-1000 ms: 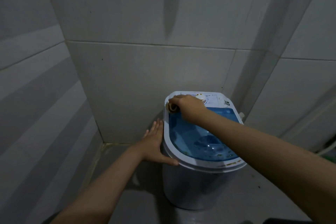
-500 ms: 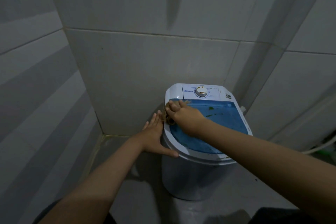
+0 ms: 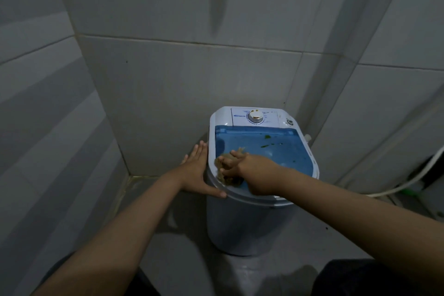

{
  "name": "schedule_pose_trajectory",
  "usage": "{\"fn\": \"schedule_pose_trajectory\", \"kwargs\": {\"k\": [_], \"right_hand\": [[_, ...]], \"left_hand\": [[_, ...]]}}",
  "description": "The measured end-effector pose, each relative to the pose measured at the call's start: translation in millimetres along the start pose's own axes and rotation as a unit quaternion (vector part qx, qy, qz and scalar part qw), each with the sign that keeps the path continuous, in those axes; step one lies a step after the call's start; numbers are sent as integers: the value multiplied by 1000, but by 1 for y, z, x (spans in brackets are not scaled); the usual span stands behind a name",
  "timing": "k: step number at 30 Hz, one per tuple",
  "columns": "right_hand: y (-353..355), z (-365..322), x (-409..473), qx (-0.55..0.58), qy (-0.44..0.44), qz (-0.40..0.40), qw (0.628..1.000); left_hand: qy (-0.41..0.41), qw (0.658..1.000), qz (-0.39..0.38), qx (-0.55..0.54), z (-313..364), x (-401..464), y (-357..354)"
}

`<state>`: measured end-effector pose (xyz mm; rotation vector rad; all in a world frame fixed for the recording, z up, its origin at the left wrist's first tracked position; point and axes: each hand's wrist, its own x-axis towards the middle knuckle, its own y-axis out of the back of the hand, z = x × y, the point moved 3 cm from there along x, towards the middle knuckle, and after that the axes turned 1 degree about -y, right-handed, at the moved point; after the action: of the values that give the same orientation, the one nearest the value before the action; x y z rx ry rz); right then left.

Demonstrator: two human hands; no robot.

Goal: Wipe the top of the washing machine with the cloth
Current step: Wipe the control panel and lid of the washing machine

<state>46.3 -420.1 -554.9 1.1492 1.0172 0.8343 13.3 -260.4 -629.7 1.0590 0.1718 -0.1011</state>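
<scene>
A small white washing machine (image 3: 240, 228) with a blue see-through lid (image 3: 264, 151) stands on the floor in a tiled corner. My right hand (image 3: 249, 173) presses a brownish cloth (image 3: 222, 176) onto the lid's near left edge, fingers spread over it. Flat against the machine's left side lies my left hand (image 3: 198, 173), fingers apart, thumb under the rim. A few green specks (image 3: 266, 137) sit on the far part of the lid. A white dial (image 3: 254, 116) is on the back panel.
Grey tiled walls (image 3: 192, 67) close in behind and on the left of the machine. A white hose (image 3: 408, 182) runs along the floor at the right, by something green. The grey floor (image 3: 168, 243) lies in front.
My right hand has dragged the cloth from the lid's far left corner toward me along the left edge. The left hand has stayed on the machine's side. The camera tilted down.
</scene>
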Motion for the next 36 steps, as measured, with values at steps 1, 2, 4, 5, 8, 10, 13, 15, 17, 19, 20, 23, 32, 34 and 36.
{"fn": "schedule_pose_trajectory", "kwargs": {"k": [1, 2, 4, 5, 8, 10, 13, 15, 17, 19, 20, 23, 32, 34, 36], "right_hand": [[-1, 1, -1, 10, 2, 2, 1000], [-1, 3, -2, 24, 0, 3, 1000], [0, 5, -3, 46, -1, 1, 999], [1, 6, -3, 42, 5, -3, 999], [3, 9, -9, 50, 16, -11, 999], [3, 12, -15, 59, 9, -22, 998], [4, 16, -26, 70, 4, -30, 997], [6, 18, -32, 73, -3, -32, 997], [9, 22, -38, 74, -13, -43, 996], [12, 26, -43, 73, -18, -54, 996], [14, 29, -46, 69, -20, -61, 996], [25, 40, -56, 72, -44, -107, 991], [36, 125, -81, 259, -264, 140, 919], [26, 158, -67, 278, -323, 207, 881], [15, 172, -57, 280, -358, 239, 858]], "left_hand": [[1, 1000, 2, 1, 0, 0, 0], [2, 1000, 3, 1, -1, 0, 0], [3, 1000, 7, 4, 0, 0, 1], [4, 1000, 6, 6, 0, 0, 1], [9, 1000, 4, 12, 2, -1, 2], [8, 1000, 2, 12, 3, -2, 3], [10, 1000, -2, 11, 5, -4, 4], [7, 1000, -2, 11, 7, -6, 6], [2, 1000, 0, 13, 10, -7, 8], [-2, 1000, 3, 13, 12, -10, 10], [-6, 1000, 7, 11, 14, -11, 11], [-14, 1000, 26, -6, 20, -12, 14], [-2, 1000, 18, -1, 32, 0, 4], [5, 1000, 24, -1, 26, 19, 4], [3, 1000, 22, -7, 28, 15, 5]]}}
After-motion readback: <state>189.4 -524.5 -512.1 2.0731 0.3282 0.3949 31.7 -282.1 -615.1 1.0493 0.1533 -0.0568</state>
